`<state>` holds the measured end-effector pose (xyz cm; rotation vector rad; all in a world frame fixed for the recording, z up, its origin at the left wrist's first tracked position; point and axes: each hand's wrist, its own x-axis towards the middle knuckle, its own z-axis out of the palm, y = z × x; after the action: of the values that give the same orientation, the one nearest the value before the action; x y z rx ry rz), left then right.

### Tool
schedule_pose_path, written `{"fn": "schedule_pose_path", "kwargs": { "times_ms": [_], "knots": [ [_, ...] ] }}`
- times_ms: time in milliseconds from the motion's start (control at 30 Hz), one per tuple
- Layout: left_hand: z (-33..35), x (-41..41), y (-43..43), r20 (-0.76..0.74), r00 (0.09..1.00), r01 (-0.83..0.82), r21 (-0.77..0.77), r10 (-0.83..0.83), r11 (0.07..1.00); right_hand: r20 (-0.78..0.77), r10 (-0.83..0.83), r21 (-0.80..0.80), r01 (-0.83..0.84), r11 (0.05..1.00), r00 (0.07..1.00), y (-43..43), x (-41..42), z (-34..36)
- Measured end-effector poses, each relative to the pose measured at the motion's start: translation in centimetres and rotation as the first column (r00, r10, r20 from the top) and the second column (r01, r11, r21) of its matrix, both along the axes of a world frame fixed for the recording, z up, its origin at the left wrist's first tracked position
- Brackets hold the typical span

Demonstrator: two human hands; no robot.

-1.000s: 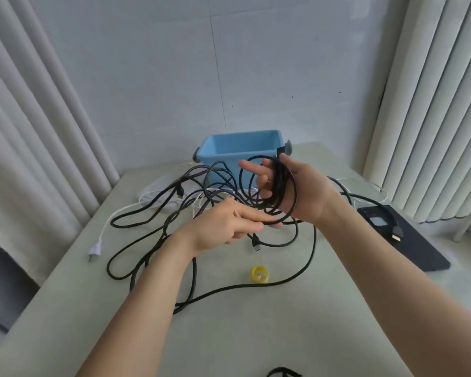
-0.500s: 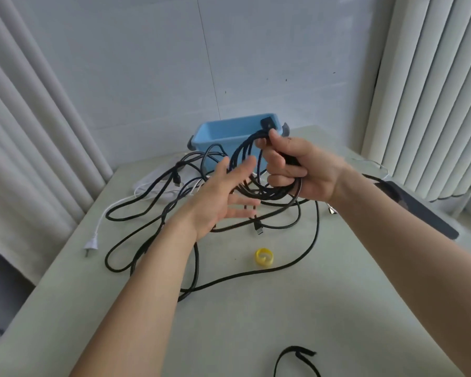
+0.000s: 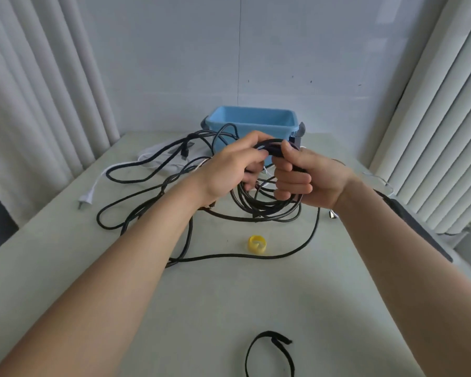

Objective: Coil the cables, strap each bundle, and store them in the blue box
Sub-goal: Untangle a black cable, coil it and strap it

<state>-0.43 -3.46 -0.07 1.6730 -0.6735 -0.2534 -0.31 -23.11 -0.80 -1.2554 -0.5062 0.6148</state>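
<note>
While fingers (image 3: pixel 291 183) grip cable (image 3: pixel 269 208) — blue box (image 3: pixel 256 129) behind.

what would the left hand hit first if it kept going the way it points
Likely the right hand, which grips the same cable coil just ahead of the left hand; the blue box sits behind, depth unclear.
</note>
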Motion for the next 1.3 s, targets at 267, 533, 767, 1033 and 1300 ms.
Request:
{"fn": "schedule_pose_path", "kwargs": {
  "times_ms": [267,533,767,1033,1300],
  "knots": [
    [1.2,0.4,2.5,-0.017,1.000,-0.005,0.377,0.012,0.926,-0.082,-0.391,0.060,0.396,0.916,0.917,0.8,0.4,1.2],
    [0.2,1.1,3.5,-0.044,0.980,0.177,0.655,-0.196,0.734,-0.226,-0.616,0.198,0.655,0.729,0.754,-3.3,1.5,1.0],
    [-1.8,2.7,4.0,0.005,0.985,-0.128,0.701,0.175,0.702,-0.163,-0.512,0.113,0.532,0.839,0.843,-6.0,1.2,2.1],
    [-2.4,3.4,2.0,-0.123,0.788,-0.583,0.166,0.604,0.795,0.112,-0.534,-0.205,0.546,0.813,0.838,-2.5,0.7,2.2],
    [0.4,1.4,0.4,-0.400,0.879,-0.405,-0.338,0.260,0.849,0.251,-0.641,-0.265,0.689,0.675,0.725,2.2,0.4,0.6]
  ]
}}
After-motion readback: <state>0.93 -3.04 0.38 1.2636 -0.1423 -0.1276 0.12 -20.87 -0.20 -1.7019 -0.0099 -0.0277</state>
